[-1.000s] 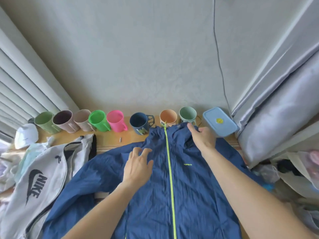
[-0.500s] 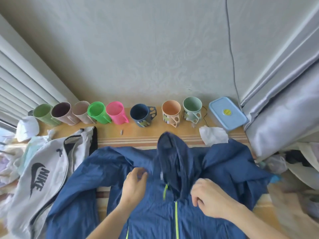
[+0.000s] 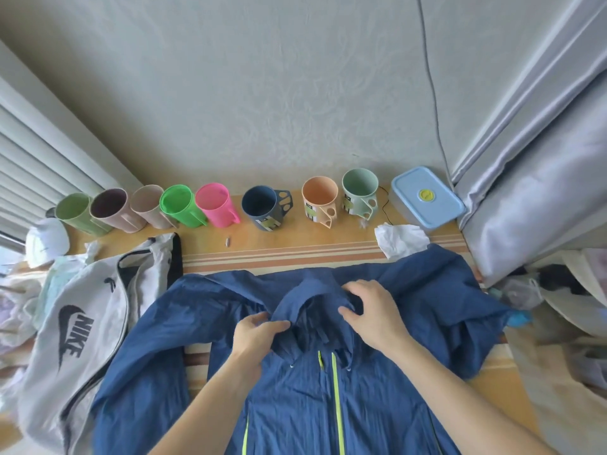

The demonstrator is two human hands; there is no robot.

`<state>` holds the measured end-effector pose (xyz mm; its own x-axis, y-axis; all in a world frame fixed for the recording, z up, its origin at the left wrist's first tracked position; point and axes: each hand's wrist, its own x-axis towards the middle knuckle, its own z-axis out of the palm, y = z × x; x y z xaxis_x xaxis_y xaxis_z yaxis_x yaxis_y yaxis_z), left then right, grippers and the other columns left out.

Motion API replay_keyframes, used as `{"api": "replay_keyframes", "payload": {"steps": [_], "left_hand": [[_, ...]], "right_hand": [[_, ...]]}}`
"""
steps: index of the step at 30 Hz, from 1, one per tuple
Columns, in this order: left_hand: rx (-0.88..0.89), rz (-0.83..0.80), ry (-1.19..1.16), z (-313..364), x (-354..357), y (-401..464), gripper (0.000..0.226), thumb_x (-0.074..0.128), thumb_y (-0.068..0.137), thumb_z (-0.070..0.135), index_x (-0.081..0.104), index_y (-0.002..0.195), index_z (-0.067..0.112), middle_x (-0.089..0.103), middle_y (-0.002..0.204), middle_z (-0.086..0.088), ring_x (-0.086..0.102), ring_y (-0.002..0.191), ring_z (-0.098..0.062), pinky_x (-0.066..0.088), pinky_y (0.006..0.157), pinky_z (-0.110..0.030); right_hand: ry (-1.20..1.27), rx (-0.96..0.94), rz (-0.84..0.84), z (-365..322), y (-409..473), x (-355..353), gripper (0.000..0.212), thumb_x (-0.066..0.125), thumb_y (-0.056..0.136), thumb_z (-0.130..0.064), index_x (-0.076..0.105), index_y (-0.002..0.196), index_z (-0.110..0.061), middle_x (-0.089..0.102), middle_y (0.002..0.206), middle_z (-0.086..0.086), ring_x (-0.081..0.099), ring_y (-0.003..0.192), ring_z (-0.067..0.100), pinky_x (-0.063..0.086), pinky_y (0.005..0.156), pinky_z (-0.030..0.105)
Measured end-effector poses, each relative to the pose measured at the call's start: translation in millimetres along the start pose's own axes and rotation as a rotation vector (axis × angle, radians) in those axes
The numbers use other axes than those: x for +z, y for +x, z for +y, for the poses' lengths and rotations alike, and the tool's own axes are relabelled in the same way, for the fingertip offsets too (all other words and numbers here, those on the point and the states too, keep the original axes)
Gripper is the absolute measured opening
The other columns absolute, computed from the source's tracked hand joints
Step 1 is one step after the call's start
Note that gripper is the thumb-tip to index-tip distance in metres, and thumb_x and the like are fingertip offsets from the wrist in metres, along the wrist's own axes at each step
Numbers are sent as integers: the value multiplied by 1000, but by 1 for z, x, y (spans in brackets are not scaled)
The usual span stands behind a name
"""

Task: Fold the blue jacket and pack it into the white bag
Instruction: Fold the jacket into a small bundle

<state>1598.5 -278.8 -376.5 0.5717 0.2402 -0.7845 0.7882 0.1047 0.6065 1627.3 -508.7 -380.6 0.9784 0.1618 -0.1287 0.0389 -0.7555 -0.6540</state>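
The blue jacket [image 3: 328,402] lies front-up on the wooden table, its yellow-green zipper running down the middle and its sleeves spread to both sides. Its hood is folded down over the collar. My left hand [image 3: 256,336] pinches the hood's left edge. My right hand [image 3: 374,310] grips the hood fabric on the right, fingers curled into the cloth. The white bag [image 3: 75,326], marked with a black Nike logo, lies unzipped to the left of the jacket, touching its left sleeve.
A row of coloured mugs [image 3: 213,208] stands along the wall. A blue-lidded container [image 3: 427,200] and a crumpled white tissue [image 3: 399,239] sit at the back right. A white cap [image 3: 47,241] rests at far left. Grey curtains and piled bags crowd the right side.
The jacket's top was pulled away from the mugs toward me and the hood folded down over the collar. Both hands moved from the chest and shoulder to the hood edges.
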Motion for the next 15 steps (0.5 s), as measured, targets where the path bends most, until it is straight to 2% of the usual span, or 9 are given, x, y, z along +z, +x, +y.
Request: {"api": "replay_keyframes", "payload": {"steps": [2,4,5,7,9,10,12,14,15], "left_hand": [[90,-89,-138,7,-10,-8,40,77,79,2,70,118,6,78,106,-14,76,95,-30,58,91,-46],[184,-166,-206,9,-20,-22,23,62,85,-7,76,100,4,77,100,-15,73,88,-26,53,87,-40],[206,-161,-173,6,-25,-28,24,58,85,-9,77,90,4,76,96,-15,70,85,-25,49,87,-38],[198,-74,-45,-8,-34,-36,26,56,83,-7,78,76,6,77,93,-8,67,91,-22,45,94,-35],[107,66,140,-30,-41,-32,19,65,83,7,82,75,13,77,98,-1,65,101,-17,42,100,-36],[64,120,206,-37,-41,-31,12,71,83,19,82,82,18,76,103,1,63,103,-17,43,100,-37],[9,144,300,-47,-35,-26,36,75,80,44,74,107,20,72,112,3,63,105,-18,47,98,-39],[-13,130,358,-48,-22,-20,64,76,77,56,60,126,17,63,114,5,61,110,-21,47,96,-37],[-21,126,377,-48,-14,-15,73,78,76,55,55,134,16,60,112,5,60,112,-22,47,95,-36]], "right_hand": [[-24,-232,183,-11,-18,-22,26,78,74,-2,70,94,-17,63,89,-11,53,89,14,45,77,27],[-47,-438,208,-22,-45,-43,35,68,62,11,67,87,-14,62,92,-7,54,92,19,45,81,30],[-99,-526,136,-23,-59,-49,36,63,60,8,66,87,-15,62,97,-6,54,99,21,44,86,32],[-294,-572,-192,-11,-90,-49,30,64,66,-16,64,95,-23,58,117,-7,47,125,22,38,104,32],[-345,-378,-498,12,-111,-38,39,65,71,-56,66,104,-35,48,138,-15,23,147,12,22,118,28],[-224,-204,-548,21,-118,-31,49,66,70,-71,68,104,-36,46,140,-21,20,148,4,23,117,25],[146,178,-357,29,-117,-18,52,66,72,-78,70,102,-36,57,130,-21,45,132,-2,40,104,24],[296,495,-95,36,-96,-3,58,66,78,-69,64,121,-29,60,130,-9,59,116,8,46,91,24],[303,602,-53,38,-84,4,66,68,81,-64,56,133,-24,57,135,-4,59,116,13,45,90,26]]}}
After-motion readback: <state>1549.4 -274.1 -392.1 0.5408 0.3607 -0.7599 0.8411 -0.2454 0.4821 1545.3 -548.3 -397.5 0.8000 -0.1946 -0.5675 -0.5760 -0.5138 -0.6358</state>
